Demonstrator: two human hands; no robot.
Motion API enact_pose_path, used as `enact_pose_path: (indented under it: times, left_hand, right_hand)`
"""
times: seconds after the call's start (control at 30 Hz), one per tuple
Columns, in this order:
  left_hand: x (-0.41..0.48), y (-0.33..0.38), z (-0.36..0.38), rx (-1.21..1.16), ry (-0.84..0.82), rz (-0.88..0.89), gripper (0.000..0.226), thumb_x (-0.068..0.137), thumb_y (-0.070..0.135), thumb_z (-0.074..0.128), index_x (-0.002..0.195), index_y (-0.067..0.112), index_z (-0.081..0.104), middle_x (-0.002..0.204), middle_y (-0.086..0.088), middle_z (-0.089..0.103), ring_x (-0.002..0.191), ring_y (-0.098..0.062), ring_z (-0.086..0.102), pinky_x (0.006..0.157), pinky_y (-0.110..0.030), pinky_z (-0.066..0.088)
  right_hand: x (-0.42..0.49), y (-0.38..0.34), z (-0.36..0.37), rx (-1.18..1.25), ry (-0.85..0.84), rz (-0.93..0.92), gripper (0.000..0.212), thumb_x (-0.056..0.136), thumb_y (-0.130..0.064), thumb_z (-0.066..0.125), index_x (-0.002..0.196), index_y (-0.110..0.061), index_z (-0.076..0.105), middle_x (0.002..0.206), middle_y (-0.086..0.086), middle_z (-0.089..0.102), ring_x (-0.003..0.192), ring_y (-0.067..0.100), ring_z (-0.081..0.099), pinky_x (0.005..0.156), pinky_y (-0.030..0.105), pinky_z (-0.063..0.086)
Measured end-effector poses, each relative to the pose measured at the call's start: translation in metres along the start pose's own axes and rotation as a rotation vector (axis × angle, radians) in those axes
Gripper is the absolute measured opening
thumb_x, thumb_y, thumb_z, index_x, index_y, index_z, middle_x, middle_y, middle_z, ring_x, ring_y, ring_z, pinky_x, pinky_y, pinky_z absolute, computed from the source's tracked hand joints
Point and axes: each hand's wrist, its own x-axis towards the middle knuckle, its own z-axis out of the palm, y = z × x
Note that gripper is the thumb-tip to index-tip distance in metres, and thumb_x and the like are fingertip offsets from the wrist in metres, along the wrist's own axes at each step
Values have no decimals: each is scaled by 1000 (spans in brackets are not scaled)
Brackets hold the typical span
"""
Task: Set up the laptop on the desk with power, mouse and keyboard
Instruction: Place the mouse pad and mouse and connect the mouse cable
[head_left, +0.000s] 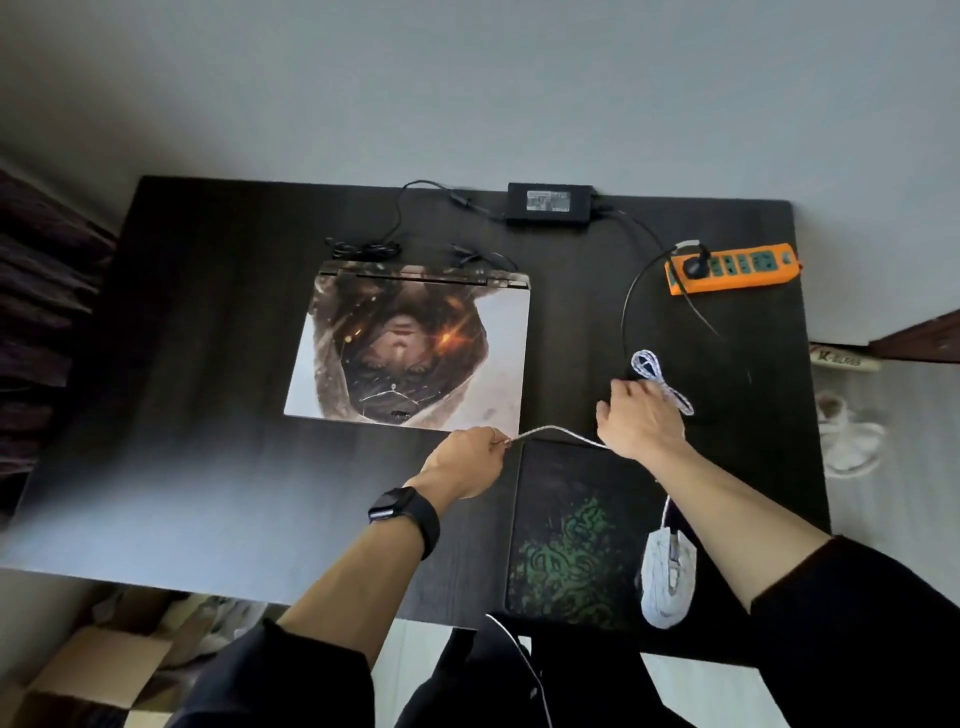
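Presently, the closed laptop (410, 348) lies mid-desk (208, 364). The left hand (462, 460) pinches the end of the white mouse cable (550, 430) just off the laptop's near right corner. The right hand (641, 418), fingers curled, grips the cable's coiled part beyond the pad (566, 545). The mouse (667, 577) sits at the pad's right edge. The adapter (550, 202) lies at the far edge, with its lead plugged into the orange strip (737, 267).

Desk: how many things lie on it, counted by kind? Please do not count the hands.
laptop: 1
power adapter: 1
power strip: 1
mouse pad: 1
mouse: 1, its cable held by the left hand and the right hand
Total: 5
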Motion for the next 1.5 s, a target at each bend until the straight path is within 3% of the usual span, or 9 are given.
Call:
enact_pose_path:
  times: [0.17,0.37,0.47,0.57,0.63,0.77,1.03,1.17,1.5]
  left_hand:
    - [13,32,1,-102,82,-36,35,97,14,45,125,16,66,129,-7,63,119,-26,57,99,-29,44]
    - [27,62,14,-337,111,-62,22,89,18,67,110,21,68,97,0,71,83,-12,65,71,-15,49]
    - [30,71,21,-414,148,-67,22,82,20,75,103,26,68,92,5,74,82,-10,69,76,-22,56]
    - [26,85,24,-376,108,-17,29,79,22,79,106,28,69,90,18,72,85,4,67,74,-14,53]
    - [22,95,26,-346,85,30,28,78,19,79,104,27,71,91,21,72,86,9,64,72,-9,47]
    - [11,104,25,-394,203,23,21,79,32,80,99,30,72,90,16,73,81,6,65,70,-10,50]
    - [-17,116,32,-611,398,82,16,80,38,80,94,32,74,83,15,74,81,4,68,75,-13,53]
    - [-26,116,32,-550,429,154,11,83,40,77,94,36,76,82,18,74,77,2,67,71,-16,53]
    - [-27,99,33,-413,503,147,17,82,43,77,94,31,77,83,18,72,77,1,65,72,-14,51]
  right_hand:
    - [15,43,-6,77,-15,134,44,97,-39,44,127,-9,55,132,13,60,129,35,43,100,47,41]
    - [-3,54,2,363,102,111,39,94,-35,55,127,-14,61,122,10,64,121,35,50,93,45,46]
    - [-21,41,5,711,78,136,30,94,-42,58,109,-18,69,104,1,73,105,27,62,90,40,48]
    - [-35,21,1,1237,-248,292,36,92,-49,64,86,-15,74,88,1,76,72,19,59,67,34,48]
    - [-41,14,3,1638,-413,433,27,91,-35,71,87,-8,71,79,5,70,53,12,45,45,26,32]
    - [-44,14,3,1966,-371,547,7,91,-11,71,88,-6,68,71,6,64,50,6,42,47,17,32]
    - [-49,10,-8,2159,-450,580,8,88,-8,74,89,-3,68,70,3,60,54,7,44,50,17,40]
    - [-51,7,-8,2159,-475,594,11,87,-9,75,81,-6,67,65,0,58,53,6,43,51,16,41]
    - [-63,-1,-7,2120,-552,640,16,86,-16,77,96,-6,71,82,6,67,59,8,53,56,19,47]
